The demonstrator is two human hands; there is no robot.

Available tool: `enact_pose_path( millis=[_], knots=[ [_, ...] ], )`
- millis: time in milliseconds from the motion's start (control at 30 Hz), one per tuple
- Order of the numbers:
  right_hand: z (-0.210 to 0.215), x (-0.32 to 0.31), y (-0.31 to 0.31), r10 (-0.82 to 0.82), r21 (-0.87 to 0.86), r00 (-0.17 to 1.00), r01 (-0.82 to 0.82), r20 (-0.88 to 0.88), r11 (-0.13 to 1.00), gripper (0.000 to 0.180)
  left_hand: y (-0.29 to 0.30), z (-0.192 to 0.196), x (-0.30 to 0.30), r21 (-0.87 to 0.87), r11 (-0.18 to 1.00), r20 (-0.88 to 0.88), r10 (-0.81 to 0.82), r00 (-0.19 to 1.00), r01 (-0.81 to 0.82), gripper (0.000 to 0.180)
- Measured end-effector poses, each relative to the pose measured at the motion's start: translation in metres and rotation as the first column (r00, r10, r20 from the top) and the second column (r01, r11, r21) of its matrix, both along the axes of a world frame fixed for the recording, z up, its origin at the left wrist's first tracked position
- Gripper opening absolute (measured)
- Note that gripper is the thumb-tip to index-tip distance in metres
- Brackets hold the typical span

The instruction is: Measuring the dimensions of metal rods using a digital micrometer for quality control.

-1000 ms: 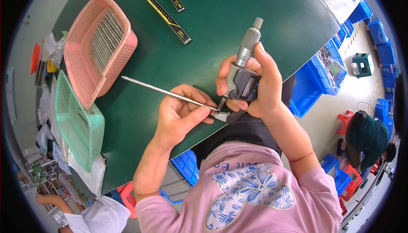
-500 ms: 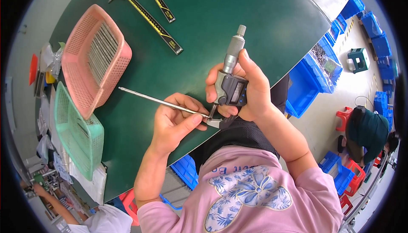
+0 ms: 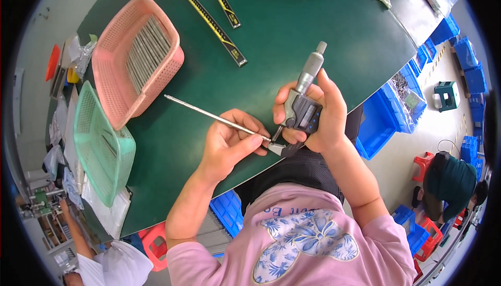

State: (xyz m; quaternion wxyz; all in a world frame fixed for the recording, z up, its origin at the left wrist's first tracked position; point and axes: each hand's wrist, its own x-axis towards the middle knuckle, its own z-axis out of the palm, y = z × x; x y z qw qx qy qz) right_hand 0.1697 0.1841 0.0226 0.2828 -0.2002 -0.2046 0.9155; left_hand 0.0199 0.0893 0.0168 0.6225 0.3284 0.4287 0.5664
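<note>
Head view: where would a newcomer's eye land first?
Probably on the digital micrometer near the center, gripped in the right hand, with one end of a slim metal rod held at its measuring gap by the left hand. Next, perhaps, the pink basket of rods at the upper left, then two yellow-and-black calipers on the green tabletop at the top.

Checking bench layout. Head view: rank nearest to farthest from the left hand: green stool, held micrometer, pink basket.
1. Held micrometer: just right, in the right hand.
2. Pink basket: ahead, on the left.
3. Green stool: far right.
</note>
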Motion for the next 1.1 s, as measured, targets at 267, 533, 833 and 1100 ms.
enact_pose_path(
  millis=[267,533,833,1100],
  knots=[
    [-0.0008,0.0024,0.0038,0.014,0.002,1.0,-0.014,-0.028,1.0,0.065,0.0004,0.0015,0.0021,-0.006,1.0,-0.004,0.026,1.0,-0.026,0.014],
    [0.001,0.0017,0.0037,0.023,0.01,1.0,-0.023,-0.006,1.0,0.064,-0.0003,0.0022,0.0026,-0.009,1.0,-0.012,0.003,1.0,-0.003,0.014],
    [0.0002,0.0,0.0011,-0.002,0.086,0.997,-0.005,0.083,0.996,0.059,-0.0012,0.0015,0.0014,0.001,1.0,-0.02,-0.003,1.0,0.003,0.017],
    [0.0004,0.0,0.001,-0.001,0.086,0.999,-0.003,0.05,0.996,0.06,-0.0013,0.0009,-0.0014,0.015,1.0,-0.027,-0.024,0.999,0.025,0.02]
  ],
)
